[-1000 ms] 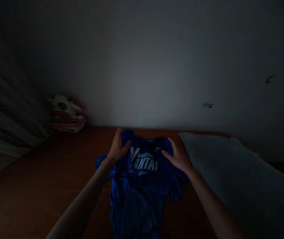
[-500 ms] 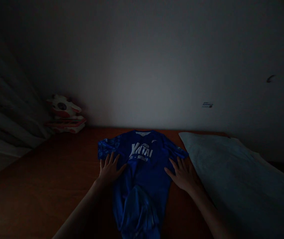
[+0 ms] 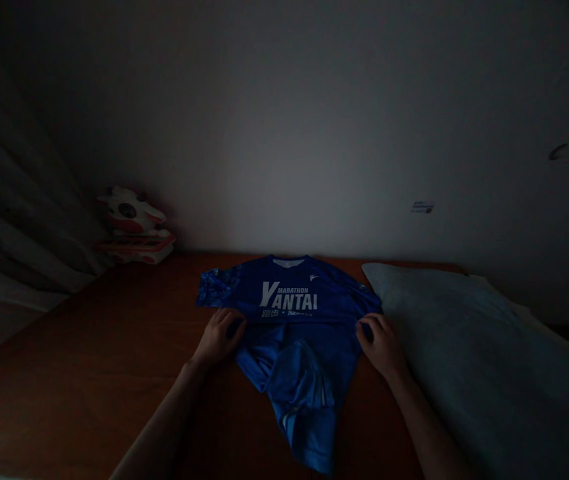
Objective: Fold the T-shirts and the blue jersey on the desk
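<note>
A blue short-sleeved T-shirt (image 3: 304, 333) with white "Marathon Yantai" lettering lies on a brown wooden surface (image 3: 114, 360), its collar toward the wall. The upper part is spread fairly flat, while the lower part is bunched and folded over itself. My left hand (image 3: 219, 337) pinches the shirt's left side just below the patterned sleeve. On the opposite side, below the other sleeve, my right hand (image 3: 380, 341) pinches the fabric between thumb and fingers. A crease runs across the chest between both hands.
To the right lies a grey-blue cloth or pillow (image 3: 454, 333), close beside my right forearm. A white and red cow-shaped toy (image 3: 134, 227) stands at the back left near a pale curtain (image 3: 9, 220). Behind everything rises a plain wall (image 3: 284, 133) with a small label (image 3: 422, 207).
Both hands have gone from lying spread on the shirt to pinching its sides. The chest fabric is pulled wider, showing the full lettering, and the bunched lower part has shifted right.
</note>
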Demonstrator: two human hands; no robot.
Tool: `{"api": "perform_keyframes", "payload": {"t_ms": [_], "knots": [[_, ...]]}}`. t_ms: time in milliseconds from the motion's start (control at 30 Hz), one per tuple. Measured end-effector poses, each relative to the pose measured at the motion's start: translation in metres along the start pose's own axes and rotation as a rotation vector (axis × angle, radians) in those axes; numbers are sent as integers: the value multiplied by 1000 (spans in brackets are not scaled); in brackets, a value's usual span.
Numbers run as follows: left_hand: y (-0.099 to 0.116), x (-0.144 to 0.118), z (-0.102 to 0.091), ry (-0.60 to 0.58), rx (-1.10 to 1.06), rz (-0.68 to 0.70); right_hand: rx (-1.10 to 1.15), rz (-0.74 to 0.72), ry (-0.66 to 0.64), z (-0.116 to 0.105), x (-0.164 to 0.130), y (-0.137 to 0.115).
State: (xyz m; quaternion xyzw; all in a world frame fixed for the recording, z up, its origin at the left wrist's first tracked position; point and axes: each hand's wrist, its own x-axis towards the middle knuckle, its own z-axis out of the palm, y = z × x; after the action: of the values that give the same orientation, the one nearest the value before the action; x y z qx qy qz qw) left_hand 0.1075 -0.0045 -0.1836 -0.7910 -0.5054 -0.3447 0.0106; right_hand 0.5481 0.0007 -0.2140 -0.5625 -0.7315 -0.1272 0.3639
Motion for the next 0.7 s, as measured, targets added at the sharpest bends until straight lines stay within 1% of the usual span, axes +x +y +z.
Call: {"api": "perform_keyframes", "payload": {"t_ms": [67, 133, 200, 267, 367, 467, 500, 567, 633, 700], "knots": [[22, -6, -5, -129, -85, 101, 79, -63, -44, -8, -5, -13], [45, -12, -6, -263, -166, 206, 148, -96, -103, -17, -11, -29], [66, -17, -4, -363, -223, 296, 209, -122, -171, -28, -17, -45], [80, -20, -2, -412, -226, 337, 256, -150, -248, -37, -21, -58], [87, -21, -2, -409, -215, 300, 280, -143, -338, -43, -25, -67], [82, -21, -6, -347, -337, 178, 222, -66, -334, -37, -30, -63], [79, -21, -7, -322, -396, 108, 197, -39, -316, -33, -32, -60], [72, -22, -7, -254, -496, -81, 146, 12, -271, -24, -36, -52], [66, -24, -4, -126, -554, -286, 92, 57, -222, -18, -40, -45], [60, -27, 0, 48, -574, -444, 44, 97, -177, -15, -44, -41]]}}
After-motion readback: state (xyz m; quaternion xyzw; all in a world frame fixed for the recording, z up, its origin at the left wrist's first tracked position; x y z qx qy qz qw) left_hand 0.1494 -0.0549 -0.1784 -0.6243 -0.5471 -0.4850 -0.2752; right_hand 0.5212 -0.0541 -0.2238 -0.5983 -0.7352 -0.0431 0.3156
